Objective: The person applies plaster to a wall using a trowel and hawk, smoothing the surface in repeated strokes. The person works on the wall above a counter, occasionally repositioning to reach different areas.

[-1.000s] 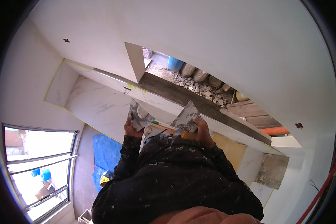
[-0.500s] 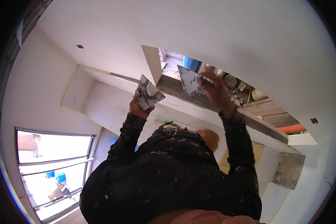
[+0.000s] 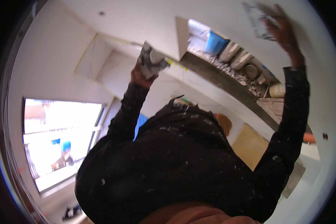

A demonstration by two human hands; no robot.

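My left hand (image 3: 140, 79) is closed around a broad, smeared putty knife (image 3: 147, 67), held out before the ledge. A lump of white putty (image 3: 156, 57) sits on its blade. Up at the right, my right hand (image 3: 285, 37) grips a second wide putty knife (image 3: 258, 21), its fingers reaching over the blade. That blade lies at or very close to the white wall (image 3: 220, 15); motion blurs it, and I cannot make out how much putty it carries. Both dark sleeves are spotted with white.
A long opening in the wall has a grey sill (image 3: 212, 74). Beyond it are a blue bucket (image 3: 214, 43), filled sacks (image 3: 241, 59) and rubble (image 3: 227, 70). A bright window (image 3: 63, 130) stands at left. Yellow tape (image 3: 86, 52) edges a marbled ledge. At right is a wall box (image 3: 325, 136).
My right hand has swung up and right with its putty knife, from in front of the opening to the wall above it. My left hand still holds its knife; the whole view has shifted.
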